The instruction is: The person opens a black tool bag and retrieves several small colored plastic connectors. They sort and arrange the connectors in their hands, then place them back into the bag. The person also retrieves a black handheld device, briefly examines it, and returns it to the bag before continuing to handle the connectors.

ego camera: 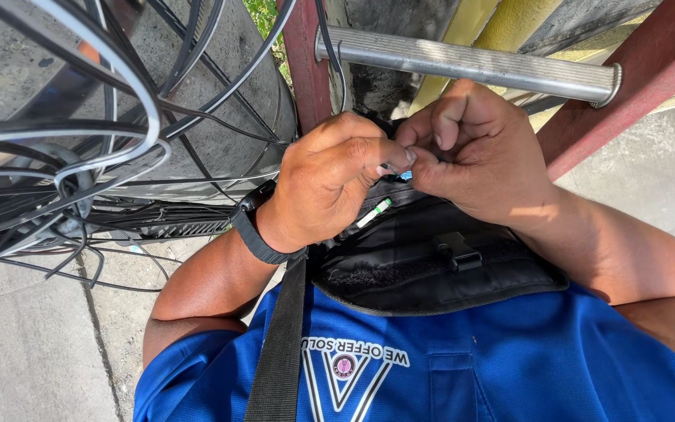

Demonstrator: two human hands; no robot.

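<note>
Left hand: left hand (326,176) raised at chest height, black wristband (255,230) on the wrist; grip pressed together, thumb and forefinger pinching a small part (391,167) at the fingertips.
Right hand: right hand (474,148) meets the left fingertip to fingertip; grip curled shut, pinching the same small part from the other side.
Small part: mostly hidden between the fingertips of both hands; kind cannot be told.
Connector: a white connector with a green tip (374,212) hangs just below the left hand, over the pouch.
Pouch: open black pouch (439,266) at the chest, directly under both hands, on a black strap (283,344) across the blue shirt (509,375).
Surroundings: grey metal ladder rung (470,64) just above the hands, red ladder rail (626,86) beside it; bundle of black cables (80,156) against a concrete pole (220,101) at the left; concrete ground (25,352) below.
</note>
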